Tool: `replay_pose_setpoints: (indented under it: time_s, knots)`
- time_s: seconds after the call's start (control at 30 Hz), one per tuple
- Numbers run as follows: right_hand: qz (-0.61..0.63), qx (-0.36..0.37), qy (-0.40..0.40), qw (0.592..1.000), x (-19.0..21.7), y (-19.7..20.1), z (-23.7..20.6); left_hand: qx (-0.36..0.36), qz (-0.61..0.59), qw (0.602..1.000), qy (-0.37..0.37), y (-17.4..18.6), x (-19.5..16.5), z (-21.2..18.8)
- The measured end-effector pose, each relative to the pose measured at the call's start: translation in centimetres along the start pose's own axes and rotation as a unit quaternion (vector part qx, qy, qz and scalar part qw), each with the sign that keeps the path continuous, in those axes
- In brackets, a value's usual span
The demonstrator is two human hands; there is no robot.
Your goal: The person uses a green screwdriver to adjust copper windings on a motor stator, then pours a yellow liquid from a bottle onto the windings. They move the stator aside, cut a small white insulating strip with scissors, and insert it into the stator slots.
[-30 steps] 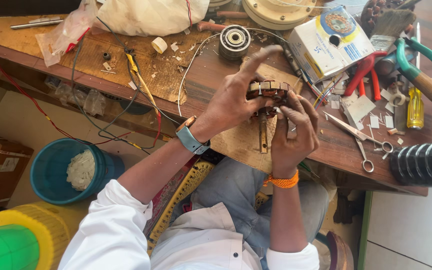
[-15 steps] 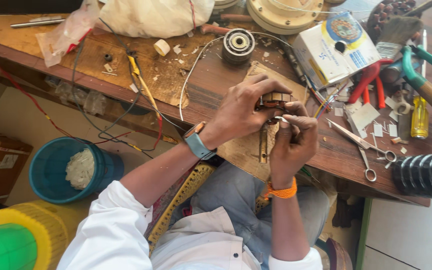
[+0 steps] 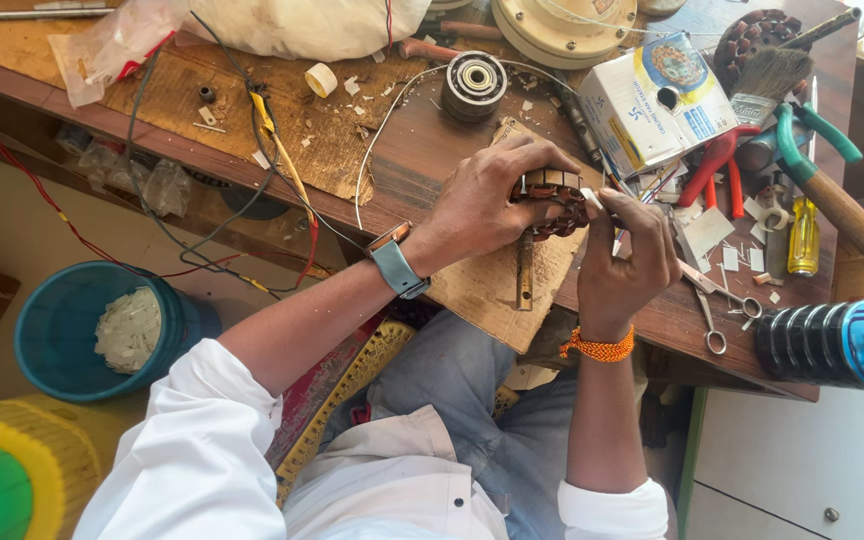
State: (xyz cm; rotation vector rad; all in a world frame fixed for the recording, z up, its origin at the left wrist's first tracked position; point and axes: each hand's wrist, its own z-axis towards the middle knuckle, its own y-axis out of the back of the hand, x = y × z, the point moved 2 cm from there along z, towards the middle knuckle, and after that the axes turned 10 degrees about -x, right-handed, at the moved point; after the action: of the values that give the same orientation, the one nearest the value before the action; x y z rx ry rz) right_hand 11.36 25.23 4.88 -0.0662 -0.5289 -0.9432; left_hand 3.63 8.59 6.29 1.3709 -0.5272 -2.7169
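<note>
Stator winding work in hand, unfinished.
Left hand (image 3: 487, 200) is closed around the round copper-wound motor stator (image 3: 552, 200), held above the wooden surface (image 3: 422, 150); right hand (image 3: 627, 250), just beside it, pinches a small white slip (image 3: 592, 198) at the coils. Judged mid-way: white slips (image 3: 737, 258) lie unused beyond the right hand.

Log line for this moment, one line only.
left hand: grips wound stator | right hand: fingertips pinch at stator edge | below: wooden bench

A wooden workbench (image 3: 422, 150) carries a cardboard box (image 3: 652, 100), scissors (image 3: 712, 305) and a bearing (image 3: 475, 85).
</note>
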Motion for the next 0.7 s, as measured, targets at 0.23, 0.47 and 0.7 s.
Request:
replay_pose_setpoints:
  time_s: [0.23,0.47,0.7]
  knots:
    - [0.001,0.028,0.074,0.997,-0.1,0.6,0.6,0.006,0.023,1.0,-0.001,-0.4,-0.3,0.0]
    - [-0.016,0.106,0.079,0.991,1.4,1.7,2.0,-0.004,0.027,0.999,-0.024,-0.6,-0.6,-0.1]
    - [0.018,0.136,-0.099,0.986,0.7,2.2,2.8,-0.001,0.016,0.999,-0.034,-0.7,-0.2,-0.2]
